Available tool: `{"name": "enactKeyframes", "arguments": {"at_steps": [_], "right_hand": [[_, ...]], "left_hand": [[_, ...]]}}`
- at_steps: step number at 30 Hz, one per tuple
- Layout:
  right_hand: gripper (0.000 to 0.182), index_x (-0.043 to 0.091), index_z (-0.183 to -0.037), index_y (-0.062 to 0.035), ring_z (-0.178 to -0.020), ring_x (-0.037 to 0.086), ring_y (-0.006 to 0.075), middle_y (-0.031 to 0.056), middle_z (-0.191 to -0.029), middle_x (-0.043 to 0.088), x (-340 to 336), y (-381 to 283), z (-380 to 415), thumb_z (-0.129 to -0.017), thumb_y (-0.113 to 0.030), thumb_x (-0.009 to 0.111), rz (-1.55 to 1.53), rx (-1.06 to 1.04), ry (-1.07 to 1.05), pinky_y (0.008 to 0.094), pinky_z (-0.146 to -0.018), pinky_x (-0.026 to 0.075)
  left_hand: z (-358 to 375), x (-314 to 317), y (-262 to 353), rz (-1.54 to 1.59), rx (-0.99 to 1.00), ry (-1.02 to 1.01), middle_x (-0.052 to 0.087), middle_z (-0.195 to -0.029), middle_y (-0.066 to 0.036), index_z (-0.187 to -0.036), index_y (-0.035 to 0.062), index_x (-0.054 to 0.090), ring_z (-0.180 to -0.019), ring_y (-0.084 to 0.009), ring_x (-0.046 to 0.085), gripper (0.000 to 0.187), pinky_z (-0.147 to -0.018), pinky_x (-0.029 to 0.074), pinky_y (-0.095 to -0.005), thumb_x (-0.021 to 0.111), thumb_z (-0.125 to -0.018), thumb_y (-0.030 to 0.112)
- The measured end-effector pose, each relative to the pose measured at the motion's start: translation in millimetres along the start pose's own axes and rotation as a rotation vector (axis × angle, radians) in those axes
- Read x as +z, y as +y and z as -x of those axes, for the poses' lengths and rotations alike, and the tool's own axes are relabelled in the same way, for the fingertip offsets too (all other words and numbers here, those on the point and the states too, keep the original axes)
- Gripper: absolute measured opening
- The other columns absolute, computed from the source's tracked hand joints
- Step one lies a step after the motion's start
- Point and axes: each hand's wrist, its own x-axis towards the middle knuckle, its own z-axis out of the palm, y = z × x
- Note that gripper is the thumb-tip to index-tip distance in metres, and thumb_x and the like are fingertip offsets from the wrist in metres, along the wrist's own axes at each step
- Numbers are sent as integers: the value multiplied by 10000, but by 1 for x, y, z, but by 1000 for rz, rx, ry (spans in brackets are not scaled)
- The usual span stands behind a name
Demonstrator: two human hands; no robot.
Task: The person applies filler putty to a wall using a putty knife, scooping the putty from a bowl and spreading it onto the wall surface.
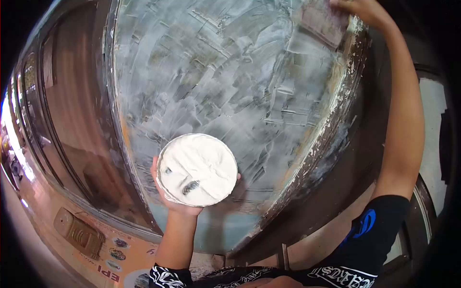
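Observation:
My left hand (181,208) is wrapped under and around a round tub (166,197) filled with white putty (209,161). Grooves and a dark spot mark the putty's surface. At the upper right, my right hand (362,8) grips a flat, wide putty scraper (321,23). Its blade lies against a grey panel (211,81) near the panel's right border. Streaks and patches of thin putty cover the panel. Part of my right hand's fingers is cut off by the top of the view.
A rough, chipped edge (331,115) with white residue runs down the panel's right side. Brown framed panes (77,105) stand at left. On the floor, a tan moulded object (79,233) lies on a printed orange sheet (113,264).

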Motion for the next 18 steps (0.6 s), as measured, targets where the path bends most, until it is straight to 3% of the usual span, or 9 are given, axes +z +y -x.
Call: {"name": "enactKeyframes", "arguments": {"at_steps": [1,3,5,6,9,11,14,17,18], "right_hand": [[186,772,-962,5,-723,699,132,94,-821,767,10,-13,7,-915,-175,760,23,-75,-183,317,-641,544],[208,774,-977,-4,-746,706,140,110,-845,770,41,-27,18,-901,-197,773,-14,-29,-300,328,-674,549],[204,775,-1011,-14,-745,715,175,135,-885,773,51,-50,34,-879,-169,783,177,-195,-300,336,-683,553],[203,776,-1007,-14,-731,715,184,136,-872,771,56,-44,29,-873,-167,787,190,-147,-254,341,-670,550],[200,778,-996,-17,-702,714,194,135,-843,768,45,-13,3,-864,-167,791,142,-9,-117,349,-652,547],[176,782,-980,-17,-671,710,169,113,-797,766,18,0,0,-876,-159,776,155,20,37,341,-644,552],[154,789,-965,-21,-691,707,134,103,-788,763,-8,7,0,-884,-151,772,254,81,113,327,-654,557],[158,785,-998,-33,-708,708,138,100,-815,767,1,-17,19,-875,-131,765,-5,159,-174,330,-650,557],[170,749,-968,-11,-738,673,128,74,-821,738,17,-14,22,-889,-161,763,-2,70,-269,315,-656,522]], "left_hand": [[0,0,1,25,2,-12,477,-1526,-153,-1485,137,496,-1340,-475,468,737,-1051,315,-786,383,-973,655],[0,-3,2,19,22,44,474,-1527,-158,-1485,139,498,-1343,-477,464,735,-1030,299,-815,386,-971,652],[-1,-5,3,-44,45,78,481,-1521,-162,-1479,132,505,-1343,-479,464,733,-1024,297,-821,383,-973,648],[0,-6,3,144,-15,-70,510,-1503,-132,-1460,113,517,-1345,-396,495,750,-1112,390,-610,369,-971,662],[1,3,-1,70,-43,-100,490,-1519,-165,-1481,107,503,-1340,-459,484,744,-1092,337,-719,378,-979,642],[2,2,1,78,-13,-61,494,-1516,-166,-1482,101,502,-1340,-450,490,740,-1108,348,-685,380,-983,634],[4,-4,4,13,-4,-63,467,-1539,-159,-1494,127,491,-1363,-468,454,732,-1066,315,-769,381,-982,639],[0,-22,9,126,-8,-114,507,-1503,-145,-1472,120,505,-1337,-414,501,766,-1110,381,-637,385,-960,677],[1,-18,11,199,12,16,511,-1502,-138,-1466,127,513,-1325,-414,508,760,-1100,386,-637,385,-959,679]]}}
